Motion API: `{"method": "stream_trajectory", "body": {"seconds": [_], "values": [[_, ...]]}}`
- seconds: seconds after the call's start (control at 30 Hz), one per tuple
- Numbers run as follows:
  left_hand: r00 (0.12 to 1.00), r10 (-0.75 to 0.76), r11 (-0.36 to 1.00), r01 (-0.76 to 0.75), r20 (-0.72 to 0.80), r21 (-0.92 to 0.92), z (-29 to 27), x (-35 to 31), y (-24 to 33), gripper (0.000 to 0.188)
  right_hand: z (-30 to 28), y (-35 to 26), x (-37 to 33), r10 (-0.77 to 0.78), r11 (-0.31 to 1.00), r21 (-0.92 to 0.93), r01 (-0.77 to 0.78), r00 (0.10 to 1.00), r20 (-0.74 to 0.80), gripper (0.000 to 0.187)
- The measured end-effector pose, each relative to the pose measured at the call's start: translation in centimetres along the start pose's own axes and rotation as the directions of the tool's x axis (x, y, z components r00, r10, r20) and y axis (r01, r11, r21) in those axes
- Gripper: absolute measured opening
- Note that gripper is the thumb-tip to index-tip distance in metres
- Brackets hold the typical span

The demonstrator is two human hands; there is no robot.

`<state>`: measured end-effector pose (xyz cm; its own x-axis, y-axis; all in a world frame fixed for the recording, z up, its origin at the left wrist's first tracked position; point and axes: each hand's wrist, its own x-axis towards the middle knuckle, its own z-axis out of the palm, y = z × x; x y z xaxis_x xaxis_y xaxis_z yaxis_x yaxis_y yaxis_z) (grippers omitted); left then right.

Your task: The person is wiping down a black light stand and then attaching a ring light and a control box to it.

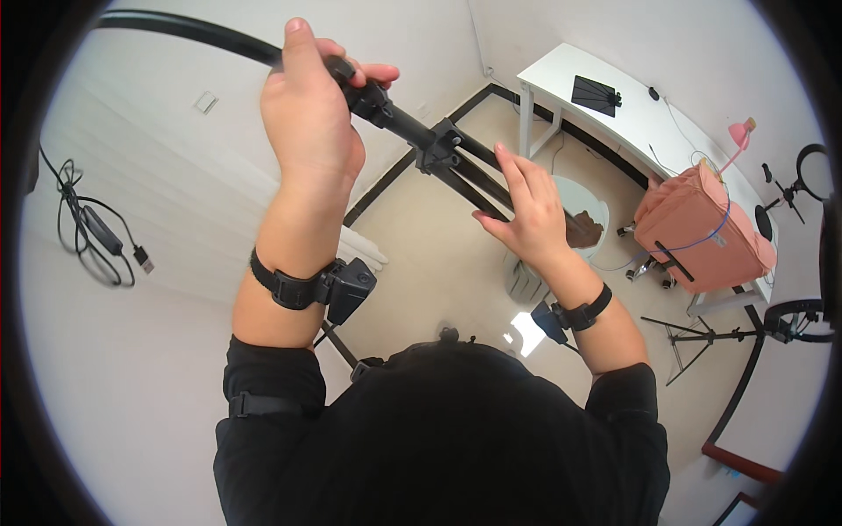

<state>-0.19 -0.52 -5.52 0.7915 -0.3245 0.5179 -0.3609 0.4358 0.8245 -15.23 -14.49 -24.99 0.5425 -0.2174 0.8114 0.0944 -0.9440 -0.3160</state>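
A black tripod stand [405, 125] is held aslant in front of the body, its upper pole end toward the left and its folded legs toward the lower right. Its clamped upper part is gripped by the left hand [311, 110], with the fingers curled round it and the thumb raised alongside. The legs of the tripod stand are met by the right hand [529, 215], whose fingers are nearly straight and whose thumb is spread to the other side; whether the legs are squeezed cannot be told. From the top end of the tripod stand, a curved black rim [189, 31] is extended leftward. Below and to the left of the stand, a loosely looped black cable [88, 230] is seen, fitted with an inline controller [103, 230] and a USB plug [143, 259]. A black strapped device is worn at each wrist. Beyond the tripod stand, to the right, a white table [645, 110] is placed, on which a dark flat panel [596, 95] and a pink desk lamp [742, 133] are set. A pink padded chair [702, 238] is drawn up at the table, right of the stand. Farther right and lower than the stand, a second, spread tripod [699, 335] is stood on the tiled floor [408, 254].
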Motion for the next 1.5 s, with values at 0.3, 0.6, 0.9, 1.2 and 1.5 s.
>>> {"method": "stream_trajectory", "body": {"seconds": [0.3, 0.6, 0.9, 1.2, 1.5], "values": [[0.994, -0.089, 0.996, 0.088, 0.070, 0.023, 0.2, -0.1, 1.9, 0.044, 1.2, -0.9, -0.2, 0.064, 0.941, 0.329, -0.077, 0.997, 0.049, 0.088], [0.986, -0.143, 0.989, 0.145, 0.081, -0.024, 1.0, -0.3, 2.2, 0.041, 1.6, 0.3, -0.5, 0.087, 0.540, 0.652, -0.532, 0.806, 0.585, 0.073], [0.898, 0.122, 0.986, -0.159, 0.423, 0.054, -1.6, -0.5, 1.8, 0.063, 1.5, -3.0, 0.9, 0.195, 0.426, 0.723, -0.543, 0.836, 0.513, 0.057], [0.696, -0.155, 0.977, 0.003, 0.701, 0.214, -12.3, -11.0, -16.4, 0.118, 0.6, -5.6, 6.3, 0.104, 0.423, 0.818, -0.391, 0.917, 0.385, 0.062], [0.686, -0.416, 0.895, 0.424, 0.597, 0.137, -8.3, -15.8, -15.5, 0.061, 0.3, -8.2, 10.3, 0.091, 0.302, 0.871, -0.388, 0.921, 0.378, 0.062]]}}
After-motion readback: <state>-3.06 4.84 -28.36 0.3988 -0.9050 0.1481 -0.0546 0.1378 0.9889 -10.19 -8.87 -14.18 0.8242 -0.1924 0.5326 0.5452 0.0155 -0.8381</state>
